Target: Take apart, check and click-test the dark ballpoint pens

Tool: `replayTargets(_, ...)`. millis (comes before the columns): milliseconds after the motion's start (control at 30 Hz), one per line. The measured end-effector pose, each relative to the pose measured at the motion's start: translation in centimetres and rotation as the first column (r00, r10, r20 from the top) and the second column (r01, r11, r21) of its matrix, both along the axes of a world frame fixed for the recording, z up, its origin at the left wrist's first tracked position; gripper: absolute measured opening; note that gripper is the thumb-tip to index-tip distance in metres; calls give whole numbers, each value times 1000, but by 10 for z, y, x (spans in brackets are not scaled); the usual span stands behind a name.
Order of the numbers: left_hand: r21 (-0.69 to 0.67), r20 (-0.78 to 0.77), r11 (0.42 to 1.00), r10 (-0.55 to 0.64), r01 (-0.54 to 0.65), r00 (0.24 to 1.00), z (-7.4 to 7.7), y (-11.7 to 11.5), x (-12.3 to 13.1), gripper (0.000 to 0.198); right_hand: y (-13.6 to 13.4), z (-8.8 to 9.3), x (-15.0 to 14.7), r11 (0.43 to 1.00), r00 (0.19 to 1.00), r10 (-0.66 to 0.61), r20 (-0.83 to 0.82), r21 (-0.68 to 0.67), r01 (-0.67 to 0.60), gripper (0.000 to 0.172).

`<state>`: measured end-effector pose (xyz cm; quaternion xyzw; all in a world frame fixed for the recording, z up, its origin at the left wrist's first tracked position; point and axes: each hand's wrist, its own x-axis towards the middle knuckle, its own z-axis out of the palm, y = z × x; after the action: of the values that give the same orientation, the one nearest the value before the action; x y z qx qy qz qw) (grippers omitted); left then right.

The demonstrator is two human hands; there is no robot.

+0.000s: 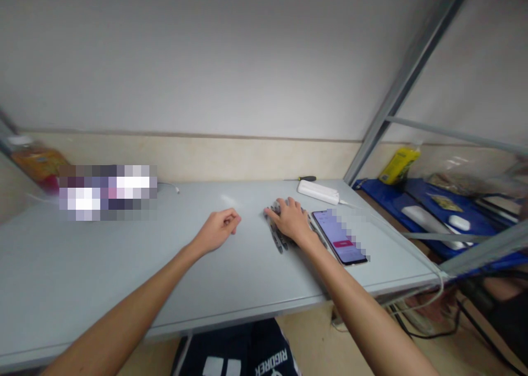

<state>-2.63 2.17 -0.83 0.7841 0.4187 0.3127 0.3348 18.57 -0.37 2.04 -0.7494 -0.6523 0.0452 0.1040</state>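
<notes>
My left hand (218, 229) hovers over the middle of the grey table (103, 266), its fingers curled into a loose fist with nothing seen in them. My right hand (291, 219) lies flat, fingers spread, on a grey glove-like object (277, 238) that sticks out beneath it. Just right of that hand lies a smartphone (339, 236) with its screen lit.
A white power bank (318, 191) with a cable and a small black-handled screwdriver (306, 178) lie at the table's back right. A blurred patch and an orange packet (36, 164) sit at the back left. A metal frame (406, 73) and a blue shelf (429, 211) with clutter stand to the right.
</notes>
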Motion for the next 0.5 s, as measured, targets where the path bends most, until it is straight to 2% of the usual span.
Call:
replayTargets(100, -2, 6, 1000, 0, 0, 1000, 0, 0, 0, 26, -1, 4, -2, 1000, 1000, -7, -7, 21, 7, 62)
replayTargets(233, 2, 9, 1000, -7, 7, 1000, 0, 0, 0, 27, -1, 5, 0, 997, 999, -48, -16, -63, 47, 66)
replayTargets(367, 6, 1, 1000, -7, 7, 1000, 1, -1, 0, 27, -4, 3, -1, 990, 999, -23, -26, -137, 19, 69)
replayTargets(500, 9, 2, 1000, -4, 4, 1000, 1, -1, 0, 27, -8, 5, -5, 989, 1000, 4, -10, -149, -5, 71)
